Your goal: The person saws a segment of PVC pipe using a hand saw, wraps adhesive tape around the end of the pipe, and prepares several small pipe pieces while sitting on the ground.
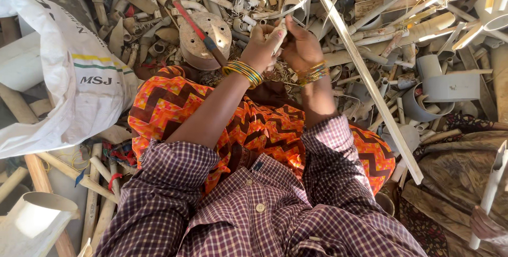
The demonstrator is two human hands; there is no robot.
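Both hands grip one small pale pipe scrap point(279, 33): left hand point(260, 48) wraps it, right hand point(301, 45) pinches its top, held above the lap. Ground all round = heap of cut plastic pipe offcuts point(370, 29), white sack point(69, 71) at left, hammer point(198, 32) on round wooden block point(203, 40) just beyond. Scrap is short, off-white, dusty.

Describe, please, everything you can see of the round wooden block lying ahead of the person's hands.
The round wooden block is a thick disc of pale brown, weathered wood, its flat face tilted toward the camera and pitted with small dark holes. It sits among scrap pipe pieces, just beyond the orange patterned cloth. A tool with a red handle lies across its face. The left hand is close beside it, apparently not touching.
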